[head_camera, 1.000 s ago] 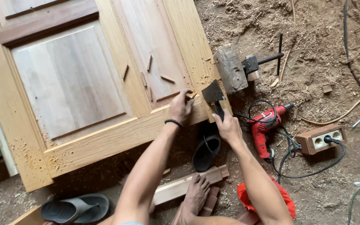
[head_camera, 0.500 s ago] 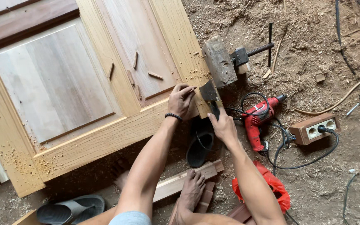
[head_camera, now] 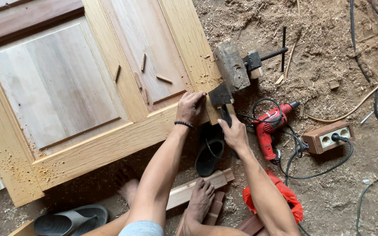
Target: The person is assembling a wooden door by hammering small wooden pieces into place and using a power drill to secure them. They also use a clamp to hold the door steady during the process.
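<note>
Pale wood fills most of the view: a panelled door (head_camera: 88, 87) is lying flat above a floor (head_camera: 329, 188) thick with sawdust, seen from above by the person working on it. The left hand (head_camera: 192, 107) is resting curled on the door's lower right corner, its grip closed down over the wood at the corner joint; what, if anything, sits under the fingers cannot be told. A dark bracelet is circling that wrist. The right hand (head_camera: 233, 133) is wrapping a tight grip around the handle of a hatchet (head_camera: 220, 97), whose dark, worn metal head is sitting just beside the left hand, at the door's corner edge. A heavy clamp (head_camera: 237, 65) with a screw bar is pressing against the door's right edge, just above the hatchet head. Small wooden wedges (head_camera: 143, 72) are lying loose on the panel. To the right, on the floor, a red electric drill (head_camera: 270, 129) and a brown socket box (head_camera: 329, 137) are trailing black cables.
</note>
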